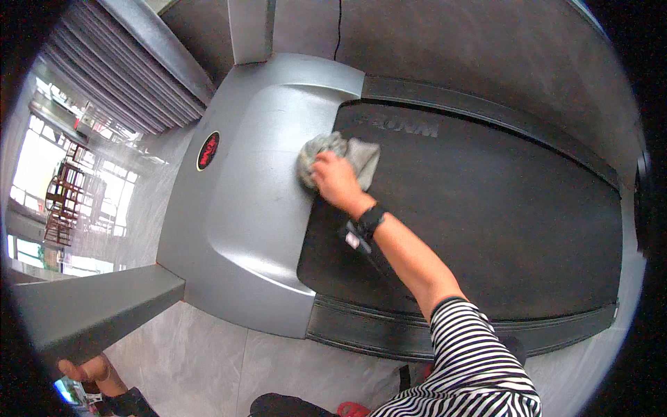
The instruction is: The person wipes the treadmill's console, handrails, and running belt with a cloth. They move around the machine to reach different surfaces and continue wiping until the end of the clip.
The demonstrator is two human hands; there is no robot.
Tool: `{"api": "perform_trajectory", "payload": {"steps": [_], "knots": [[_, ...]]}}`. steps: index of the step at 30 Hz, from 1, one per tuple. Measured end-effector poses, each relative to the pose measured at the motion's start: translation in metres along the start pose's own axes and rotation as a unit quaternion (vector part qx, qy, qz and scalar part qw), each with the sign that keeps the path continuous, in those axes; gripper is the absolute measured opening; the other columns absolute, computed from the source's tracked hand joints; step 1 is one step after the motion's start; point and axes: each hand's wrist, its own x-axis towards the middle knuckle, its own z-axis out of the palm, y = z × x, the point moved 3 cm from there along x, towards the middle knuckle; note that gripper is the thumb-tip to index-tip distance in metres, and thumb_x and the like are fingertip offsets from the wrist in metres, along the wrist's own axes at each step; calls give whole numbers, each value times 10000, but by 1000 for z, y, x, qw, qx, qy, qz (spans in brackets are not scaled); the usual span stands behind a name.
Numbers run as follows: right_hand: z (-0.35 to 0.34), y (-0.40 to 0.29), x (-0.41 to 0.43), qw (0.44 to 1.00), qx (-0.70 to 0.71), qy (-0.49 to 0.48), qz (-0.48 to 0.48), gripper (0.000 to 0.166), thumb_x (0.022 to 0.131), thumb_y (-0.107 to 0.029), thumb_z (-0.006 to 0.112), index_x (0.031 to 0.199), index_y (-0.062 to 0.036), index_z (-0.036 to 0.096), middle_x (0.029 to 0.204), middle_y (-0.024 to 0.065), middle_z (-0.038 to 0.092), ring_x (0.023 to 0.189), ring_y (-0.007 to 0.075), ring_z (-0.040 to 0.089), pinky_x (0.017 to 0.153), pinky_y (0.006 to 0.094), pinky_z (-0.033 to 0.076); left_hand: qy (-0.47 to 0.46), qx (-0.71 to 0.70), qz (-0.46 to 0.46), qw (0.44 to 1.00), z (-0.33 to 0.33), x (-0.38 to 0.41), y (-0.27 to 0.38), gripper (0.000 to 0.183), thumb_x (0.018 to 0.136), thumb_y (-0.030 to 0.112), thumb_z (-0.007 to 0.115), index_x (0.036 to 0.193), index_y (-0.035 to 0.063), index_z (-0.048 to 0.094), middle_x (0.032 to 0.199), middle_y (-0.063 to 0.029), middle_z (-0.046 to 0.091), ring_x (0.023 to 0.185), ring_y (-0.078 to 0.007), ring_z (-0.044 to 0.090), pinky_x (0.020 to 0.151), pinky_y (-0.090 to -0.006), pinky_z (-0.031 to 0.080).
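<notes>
My right hand is pressed on a crumpled grey cloth, with its fingers closed into the fabric. The cloth lies across the rear edge of the silver motor cover of a treadmill and overlaps the black running belt. A black strap with a small device circles my right wrist. At the lower left, my left hand is beside the lower edge of a grey treadmill upright. Its fingers are partly hidden, so its grip is unclear. A small device with a bright screen is just below it.
Black side rails flank the belt. A second upright rises from the cover's far corner. A black cable runs along the floor beyond. Grey curtains hang at upper left, with wooden chairs farther off. A red shoe shows below.
</notes>
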Motion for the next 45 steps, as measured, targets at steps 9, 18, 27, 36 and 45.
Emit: {"api": "perform_trajectory", "payload": {"steps": [9,18,27,36,45], "knots": [[63,-152,-12,950,35,11,-311,467,785,-196,695,1246,-190,624,1399,74,449,1267,418,399,1063,555,350,-3,-16,-5,1000,10,3,9,685,947,321,590,1430,-55,281,1440,-237,387,1281,-324,432,1099,-419,329],[56,-11,111,986,-140,81,-49,399,850,-182,592,1246,-202,638,1419,98,475,1243,459,458,1006,541,390,-12,0,-21,1000,27,-2,17,638,968,310,566,1418,-60,304,1431,-232,403,1273,-316,442,1096,-410,333],[-28,120,73,958,-261,-39,114,223,852,-135,563,1016,-101,711,1325,103,521,1089,384,527,831,472,490,-11,1,-23,1000,37,0,20,594,990,300,541,1405,-66,327,1423,-227,420,1265,-308,451,1093,-402,336],[-143,162,-33,906,-373,-60,192,227,871,-150,550,1046,-116,691,1339,104,526,1083,400,559,818,468,543,-5,-10,0,1000,45,1,18,551,1011,289,517,1393,-72,351,1415,-221,437,1256,-300,461,1090,-393,340],[-219,195,-119,871,-417,-42,257,255,905,-150,522,1128,-116,641,1428,133,446,1074,439,553,818,481,542,122,6,105,987,104,-88,169,553,1034,320,453,1410,-67,332,1440,-247,409,1294,-319,444,1125,-436,306]]}}
